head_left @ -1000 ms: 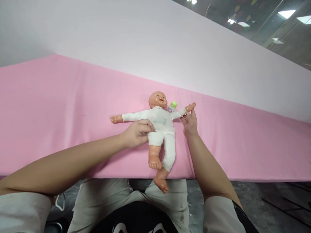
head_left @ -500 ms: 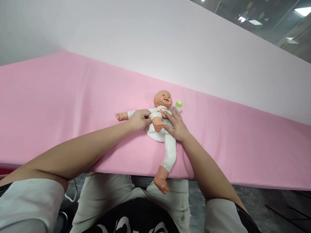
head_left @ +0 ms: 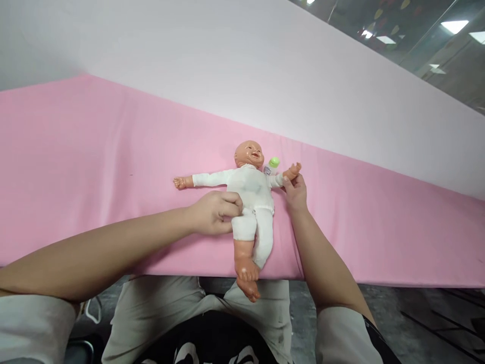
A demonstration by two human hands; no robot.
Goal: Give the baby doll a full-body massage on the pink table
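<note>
A baby doll (head_left: 250, 184) with a hard plastic head and a white cloth body lies on its back on the pink-covered table (head_left: 151, 151). Its arms are spread to both sides, and its feet stick out past the front edge, one over the other. My left hand (head_left: 215, 212) is closed at the doll's hip and upper thigh, fingers curled; its exact grip is partly hidden. Between thumb and fingers, my right hand (head_left: 296, 193) pinches the doll's arm near the wrist. A small clear bottle with a green cap (head_left: 273, 163) lies beside the doll's head and shoulder.
Behind the table runs a pale panel (head_left: 197, 60), with glass reflecting ceiling lights (head_left: 454, 26) above it at right. My lap (head_left: 162, 308) is just under the front edge. Dark metal legs (head_left: 435, 328) stand on the floor at lower right.
The doll's raised leg has come down beside the other one. Its arm, folded on the chest before, is now stretched out to the right in my right hand. My left hand moved slightly towards me.
</note>
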